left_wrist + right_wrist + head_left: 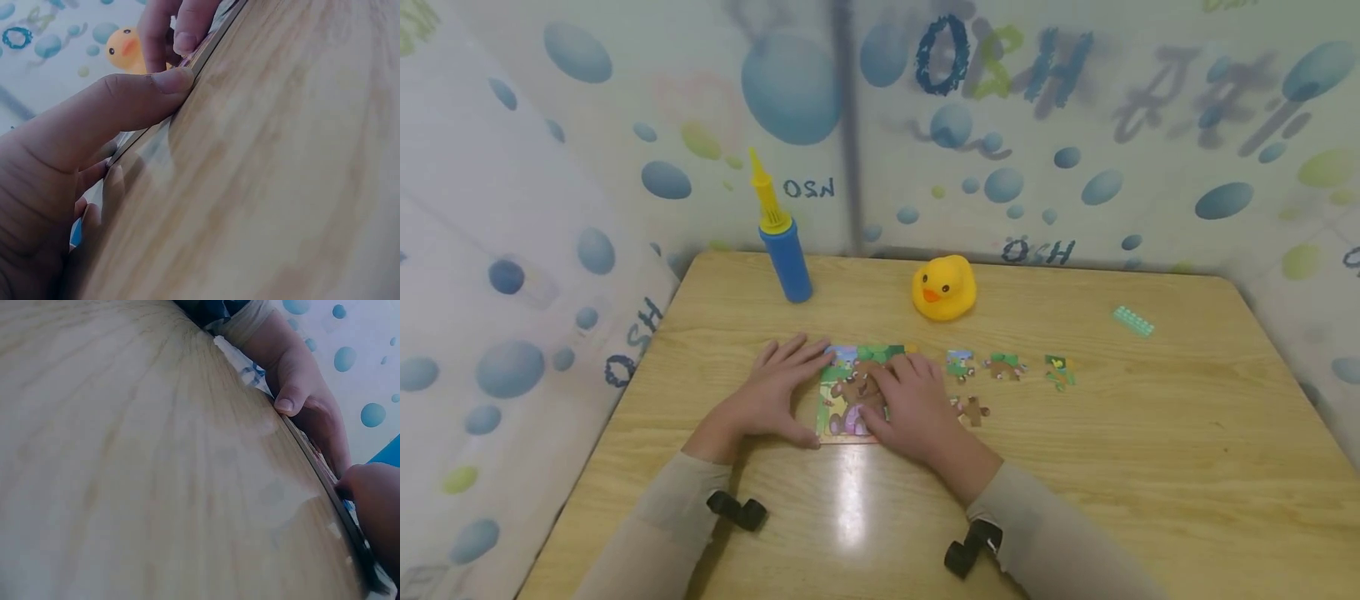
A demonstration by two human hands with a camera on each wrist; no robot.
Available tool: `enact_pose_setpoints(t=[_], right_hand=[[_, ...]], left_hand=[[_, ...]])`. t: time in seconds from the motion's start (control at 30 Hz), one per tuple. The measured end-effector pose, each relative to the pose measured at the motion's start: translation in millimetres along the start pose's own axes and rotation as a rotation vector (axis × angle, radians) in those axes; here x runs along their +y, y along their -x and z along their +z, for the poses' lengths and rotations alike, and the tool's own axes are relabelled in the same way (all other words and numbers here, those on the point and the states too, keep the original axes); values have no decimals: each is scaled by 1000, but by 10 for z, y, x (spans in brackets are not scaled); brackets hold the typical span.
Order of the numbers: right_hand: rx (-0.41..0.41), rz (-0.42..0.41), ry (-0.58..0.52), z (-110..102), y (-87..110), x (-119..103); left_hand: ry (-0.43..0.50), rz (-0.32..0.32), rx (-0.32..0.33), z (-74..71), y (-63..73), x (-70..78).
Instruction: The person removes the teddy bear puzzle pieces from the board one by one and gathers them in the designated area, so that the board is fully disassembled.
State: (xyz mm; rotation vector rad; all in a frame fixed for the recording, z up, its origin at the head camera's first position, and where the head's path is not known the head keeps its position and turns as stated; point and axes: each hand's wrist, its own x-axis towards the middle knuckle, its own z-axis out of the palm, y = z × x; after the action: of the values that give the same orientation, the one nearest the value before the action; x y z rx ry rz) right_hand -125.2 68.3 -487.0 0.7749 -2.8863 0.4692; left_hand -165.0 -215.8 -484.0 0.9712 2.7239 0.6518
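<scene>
A jigsaw puzzle (pixel 842 392) with a brown bear picture lies in a flat tray on the table. My left hand (pixel 775 392) spreads along its left side, fingertips at the upper left corner and thumb (pixel 169 82) at the near left corner. Over the puzzle's right part rests my right hand (pixel 917 408), thumb and fingertips down on the picture. That hand hides much of the right half and anything under its palm. Beside it lies a loose brown puzzle piece (pixel 973 410), partly covered by the hand.
More loose pieces lie to the right: a blue-green one (pixel 959 365), a brown-green one (pixel 1006 367) and a green-yellow one (pixel 1060 372). Behind stand a blue and yellow hand pump (pixel 788 262) and a yellow rubber duck (pixel 945 289). A mint toy brick (pixel 1133 321) lies far right.
</scene>
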Motion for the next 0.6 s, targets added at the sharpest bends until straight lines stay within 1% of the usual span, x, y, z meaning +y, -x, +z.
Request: enact_pose_setpoints(t=[0.07,0.23,0.3,0.43,0.6], right_hand=[[-5,13,-31,-6,-15,3],[-37,27,-41,-29,-68,26],[-53,37,-62,-31,-88,36],[-65,68,-136,-25,-118,61],[-64,88,-254,-29,-140,100]], left_hand=[[3,1,3,-2,0,1],[20,6,16,-24,-18,11],[22,2,13,-32,-18,12],[17,-5,3,-31,-11,7],[30,0,12,-19,-5,5]])
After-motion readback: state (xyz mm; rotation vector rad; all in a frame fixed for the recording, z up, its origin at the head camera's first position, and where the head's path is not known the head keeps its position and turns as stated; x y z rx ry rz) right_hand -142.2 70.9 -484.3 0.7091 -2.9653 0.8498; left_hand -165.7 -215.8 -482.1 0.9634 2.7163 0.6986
